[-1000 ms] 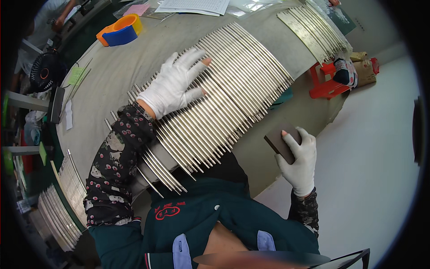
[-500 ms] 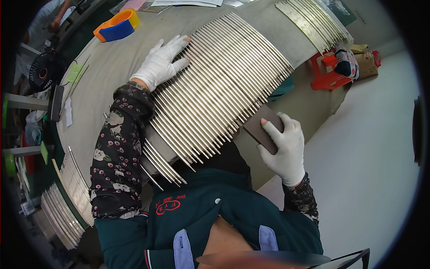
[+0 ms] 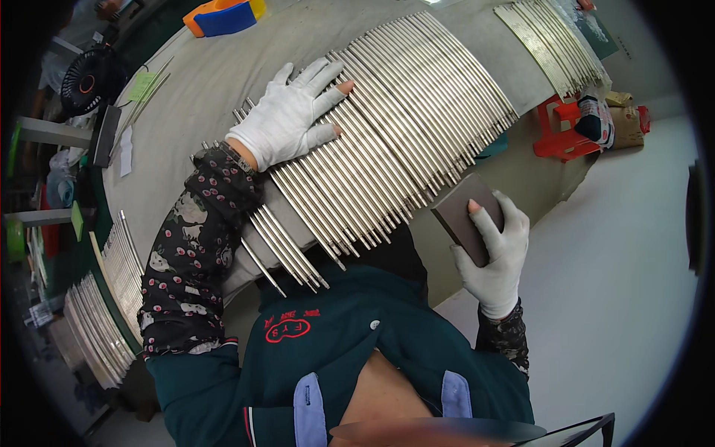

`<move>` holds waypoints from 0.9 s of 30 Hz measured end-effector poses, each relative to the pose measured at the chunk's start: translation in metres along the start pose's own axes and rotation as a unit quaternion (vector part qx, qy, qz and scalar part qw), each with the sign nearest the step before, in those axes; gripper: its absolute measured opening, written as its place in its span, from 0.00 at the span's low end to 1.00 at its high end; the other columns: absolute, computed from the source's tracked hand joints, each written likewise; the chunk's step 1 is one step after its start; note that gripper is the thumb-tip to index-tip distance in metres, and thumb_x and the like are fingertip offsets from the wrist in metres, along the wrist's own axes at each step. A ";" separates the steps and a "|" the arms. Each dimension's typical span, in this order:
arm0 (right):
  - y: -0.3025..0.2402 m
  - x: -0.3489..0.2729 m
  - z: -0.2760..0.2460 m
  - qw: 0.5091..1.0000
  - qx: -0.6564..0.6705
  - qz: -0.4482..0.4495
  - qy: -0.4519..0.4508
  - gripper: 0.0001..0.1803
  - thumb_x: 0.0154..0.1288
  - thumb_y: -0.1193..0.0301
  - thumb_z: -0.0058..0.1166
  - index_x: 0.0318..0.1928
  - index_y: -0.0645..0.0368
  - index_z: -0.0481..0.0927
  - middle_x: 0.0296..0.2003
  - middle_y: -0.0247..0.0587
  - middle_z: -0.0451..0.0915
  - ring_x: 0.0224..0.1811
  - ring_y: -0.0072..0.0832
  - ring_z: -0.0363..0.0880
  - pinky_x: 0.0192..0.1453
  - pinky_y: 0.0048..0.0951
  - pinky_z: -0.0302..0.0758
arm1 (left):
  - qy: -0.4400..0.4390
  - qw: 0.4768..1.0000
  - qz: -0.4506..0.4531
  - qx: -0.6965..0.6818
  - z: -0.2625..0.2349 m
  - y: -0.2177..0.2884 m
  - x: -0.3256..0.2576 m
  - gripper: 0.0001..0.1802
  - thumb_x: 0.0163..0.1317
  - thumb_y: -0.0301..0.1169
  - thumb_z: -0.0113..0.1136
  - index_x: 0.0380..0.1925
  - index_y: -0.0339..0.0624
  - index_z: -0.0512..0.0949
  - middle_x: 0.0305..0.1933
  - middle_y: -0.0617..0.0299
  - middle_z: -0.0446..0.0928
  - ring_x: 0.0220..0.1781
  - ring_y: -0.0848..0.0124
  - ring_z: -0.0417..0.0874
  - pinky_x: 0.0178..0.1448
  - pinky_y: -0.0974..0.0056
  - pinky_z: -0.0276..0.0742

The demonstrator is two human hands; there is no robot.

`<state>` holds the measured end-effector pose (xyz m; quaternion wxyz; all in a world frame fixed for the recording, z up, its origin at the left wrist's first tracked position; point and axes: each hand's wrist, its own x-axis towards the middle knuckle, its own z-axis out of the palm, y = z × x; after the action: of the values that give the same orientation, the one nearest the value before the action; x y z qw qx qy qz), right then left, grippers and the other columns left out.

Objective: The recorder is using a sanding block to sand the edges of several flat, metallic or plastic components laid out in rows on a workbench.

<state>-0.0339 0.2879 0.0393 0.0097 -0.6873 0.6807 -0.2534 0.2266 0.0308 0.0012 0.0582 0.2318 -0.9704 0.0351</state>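
Note:
A broad row of thin silvery metal rods (image 3: 424,97) lies side by side across the grey table. My left hand (image 3: 287,119), in a white glove with bare thumb and index tips, rests flat on the left part of the row, fingers spread. My right hand (image 3: 500,261), gloved likewise, grips a flat dark grey-brown block (image 3: 465,212) just off the rods' near right ends. Its fingers lie over the block's face and edge; the block's underside is hidden. A few separate rods (image 3: 287,246) stick out over the near table edge beside my left forearm.
Another bundle of rods (image 3: 547,48) lies at the far right, near a red stool (image 3: 560,134). An orange, yellow and blue ring-shaped thing (image 3: 223,18) sits at the far left. A black fan (image 3: 88,80) and more stacked rods (image 3: 97,328) are on the left.
The whole view has shifted. My left hand has come nearer to me along the rods, its fingers more spread. My right hand still holds the block, now tilted so its side edge shows.

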 end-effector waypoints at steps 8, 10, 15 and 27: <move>-0.009 -0.004 0.002 1.000 0.006 -0.011 -0.008 0.36 0.37 0.74 0.68 0.55 0.50 0.77 0.57 0.55 0.68 0.55 0.50 0.69 0.58 0.45 0.70 | -0.011 1.000 -0.012 0.005 -0.002 0.001 -0.012 0.39 0.68 0.58 0.41 0.72 0.48 0.55 0.76 0.48 0.51 0.77 0.50 0.52 0.74 0.38 0.49; -0.013 -0.005 0.004 1.000 0.008 -0.014 -0.008 0.36 0.38 0.74 0.68 0.55 0.50 0.77 0.57 0.55 0.69 0.55 0.50 0.69 0.58 0.45 0.70 | -0.023 0.999 -0.023 0.006 -0.005 0.003 -0.012 0.39 0.68 0.58 0.41 0.73 0.48 0.54 0.77 0.48 0.50 0.77 0.50 0.52 0.75 0.38 0.48; -0.020 -0.010 0.008 1.000 0.022 -0.017 -0.014 0.38 0.36 0.76 0.65 0.57 0.53 0.77 0.58 0.54 0.69 0.57 0.50 0.68 0.61 0.44 0.68 | -0.007 1.000 -0.028 0.007 -0.004 0.005 -0.016 0.38 0.67 0.56 0.45 0.71 0.50 0.58 0.76 0.51 0.52 0.77 0.55 0.53 0.76 0.42 0.49; -0.028 -0.010 0.010 1.000 0.009 -0.025 -0.009 0.37 0.36 0.73 0.69 0.55 0.50 0.77 0.57 0.55 0.68 0.54 0.49 0.69 0.58 0.45 0.69 | -0.004 0.997 0.040 -0.067 -0.029 0.022 -0.030 0.35 0.65 0.51 0.49 0.67 0.44 0.62 0.76 0.51 0.53 0.78 0.51 0.51 0.75 0.34 0.42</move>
<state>-0.0033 0.2963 0.0374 0.0158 -0.7061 0.6608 -0.2538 0.2465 0.0665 0.0250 0.0680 0.1881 -0.9794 -0.0287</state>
